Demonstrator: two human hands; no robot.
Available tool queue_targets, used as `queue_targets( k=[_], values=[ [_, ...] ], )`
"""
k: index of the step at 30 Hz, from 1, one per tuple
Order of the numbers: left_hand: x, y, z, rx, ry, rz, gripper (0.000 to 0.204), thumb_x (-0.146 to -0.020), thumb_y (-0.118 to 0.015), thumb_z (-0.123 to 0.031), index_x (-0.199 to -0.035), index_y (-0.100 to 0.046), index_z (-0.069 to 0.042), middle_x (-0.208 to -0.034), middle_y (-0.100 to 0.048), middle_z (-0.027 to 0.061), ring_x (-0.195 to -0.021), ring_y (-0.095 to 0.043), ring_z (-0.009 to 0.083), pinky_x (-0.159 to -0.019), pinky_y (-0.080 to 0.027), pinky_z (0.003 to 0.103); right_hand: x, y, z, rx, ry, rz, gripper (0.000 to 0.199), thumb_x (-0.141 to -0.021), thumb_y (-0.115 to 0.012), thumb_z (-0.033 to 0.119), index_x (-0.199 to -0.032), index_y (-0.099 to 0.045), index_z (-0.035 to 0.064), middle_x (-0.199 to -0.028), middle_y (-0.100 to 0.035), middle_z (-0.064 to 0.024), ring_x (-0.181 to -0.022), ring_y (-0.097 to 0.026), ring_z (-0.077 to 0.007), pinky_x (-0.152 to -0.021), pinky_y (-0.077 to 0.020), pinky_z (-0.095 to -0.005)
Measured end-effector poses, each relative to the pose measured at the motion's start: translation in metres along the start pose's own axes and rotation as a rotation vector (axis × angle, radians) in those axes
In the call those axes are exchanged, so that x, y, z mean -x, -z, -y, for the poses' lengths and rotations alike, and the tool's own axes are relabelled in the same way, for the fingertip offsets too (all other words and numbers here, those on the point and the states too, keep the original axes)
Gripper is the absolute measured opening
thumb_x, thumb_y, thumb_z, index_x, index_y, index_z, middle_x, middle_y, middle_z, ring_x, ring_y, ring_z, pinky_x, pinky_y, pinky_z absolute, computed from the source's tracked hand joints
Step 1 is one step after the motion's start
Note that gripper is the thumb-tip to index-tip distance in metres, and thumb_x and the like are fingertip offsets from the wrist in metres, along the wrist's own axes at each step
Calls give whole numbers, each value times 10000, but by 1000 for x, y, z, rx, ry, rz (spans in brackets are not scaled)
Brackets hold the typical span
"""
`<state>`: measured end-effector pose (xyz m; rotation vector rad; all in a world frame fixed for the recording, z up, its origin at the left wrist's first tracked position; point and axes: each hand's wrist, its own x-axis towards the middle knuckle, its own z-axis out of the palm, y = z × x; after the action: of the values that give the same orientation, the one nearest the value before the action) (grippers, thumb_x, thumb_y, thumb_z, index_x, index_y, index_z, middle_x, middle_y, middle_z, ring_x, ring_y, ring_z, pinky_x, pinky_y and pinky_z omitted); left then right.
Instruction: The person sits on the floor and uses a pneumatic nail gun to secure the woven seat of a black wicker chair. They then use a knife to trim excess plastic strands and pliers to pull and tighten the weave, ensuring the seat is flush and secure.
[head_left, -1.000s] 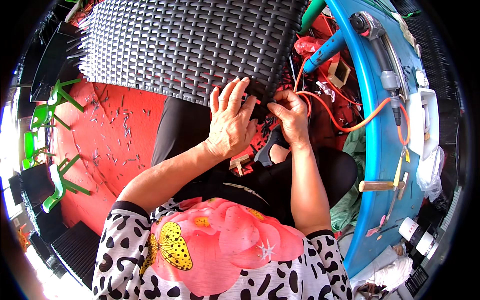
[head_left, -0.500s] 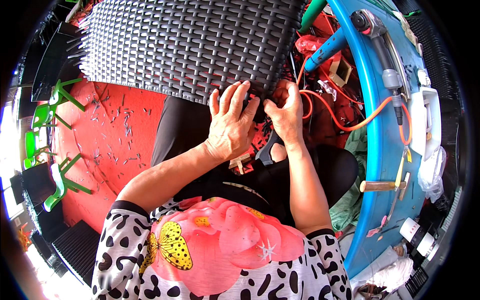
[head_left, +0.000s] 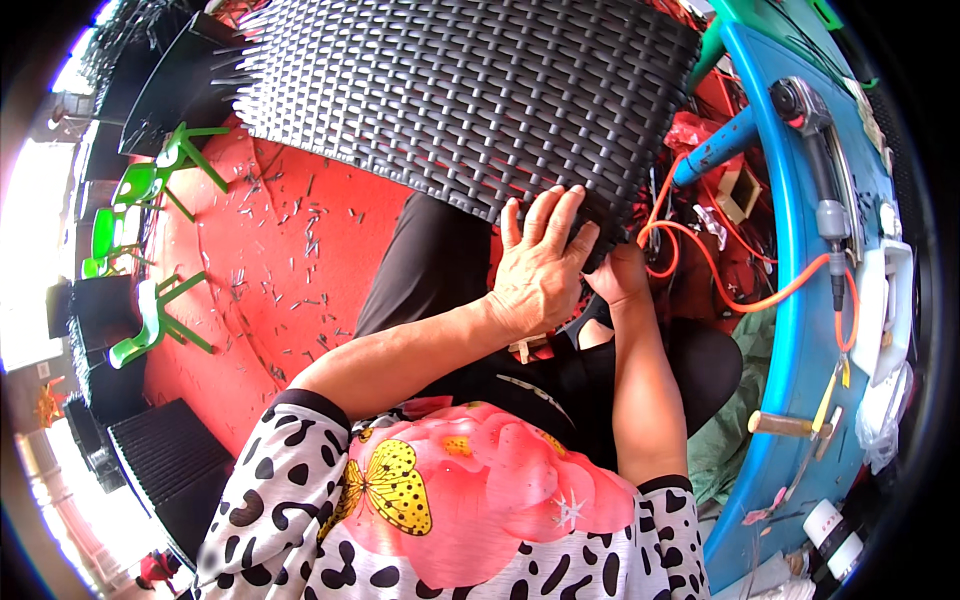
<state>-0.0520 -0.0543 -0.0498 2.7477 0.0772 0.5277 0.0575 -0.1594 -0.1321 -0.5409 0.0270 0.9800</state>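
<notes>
A dark grey woven rattan panel (head_left: pixel 470 100) slants across the upper middle, with loose strand ends sticking out at its left edge. My left hand (head_left: pixel 540 262) lies over the panel's near edge by the right corner, its fingers stretched out on the weave. Just right of it, my right hand (head_left: pixel 622 275) is closed at that corner. Its fingertips are mostly hidden by the panel edge, as is any strand end between them.
On the right stands a blue table (head_left: pixel 745 480) with a power tool (head_left: pixel 825 170), an orange hose (head_left: pixel 740 300) and a wooden-handled hammer (head_left: pixel 785 424). Small green chairs (head_left: pixel 155 325) stand left. Dark scraps (head_left: pixel 310 215) litter the red floor (head_left: pixel 200 300).
The view has shifted, so the scene sits farther right and lower. My right hand has gone from a visible pinch beside the corner to being partly behind the panel edge. My left hand stays on the weave.
</notes>
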Motion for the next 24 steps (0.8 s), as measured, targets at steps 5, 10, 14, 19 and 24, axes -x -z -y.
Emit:
queue_targets(
  k=[5, 10, 14, 19, 24],
  values=[
    [0, 1, 2, -28, 32, 5, 512, -622, -600, -119, -1132, -628, -101, -1420, -324, 156, -1307, -303, 348, -1016, -192, 602, -5, 6, -1, -6, 33, 108, 512, -857, -600, 224, -1290, -482, -22, -1258, -554, -113, -1146, -544, -214, -988, -443, -355],
    [1, 0, 3, -9, 35, -15, 533, -589, -623, -108, -1122, -617, -94, -1415, -331, 168, -1304, -311, 355, -1007, -195, 606, -12, 23, -5, -1, 27, 201, 637, -760, -697, 294, -1277, -497, -20, -1226, -581, -122, -1133, -563, -240, -989, -450, -385],
    [0, 2, 4, 1, 25, -5, 544, -586, -631, -129, -1129, -608, -104, -1421, -324, 165, -1308, -308, 356, -1008, -187, 611, -23, 36, -13, -82, 3, 257, 657, -813, -611, 406, -1297, -480, -19, -1281, -547, -130, -1167, -543, -247, -1020, -416, -404],
    [0, 3, 4, -20, 35, 22, 517, -598, -667, -198, -1106, -607, -118, -1426, -325, 159, -1306, -310, 360, -1016, -189, 594, -27, 38, -18, -155, 26, 407, 633, -865, -508, 395, -1330, -443, -30, -1342, -494, -156, -1227, -492, -270, -1059, -369, -413],
    [-8, 8, -4, 25, 70, -25, 625, -531, -775, -319, -1102, -624, -116, -1398, -360, 174, -1285, -324, 372, -1029, -199, 548, -22, 19, -20, -357, 14, 512, 629, -889, -452, 400, -1343, -426, -34, -1368, -468, -162, -1260, -461, -286, -1068, -355, -421]
  ],
)
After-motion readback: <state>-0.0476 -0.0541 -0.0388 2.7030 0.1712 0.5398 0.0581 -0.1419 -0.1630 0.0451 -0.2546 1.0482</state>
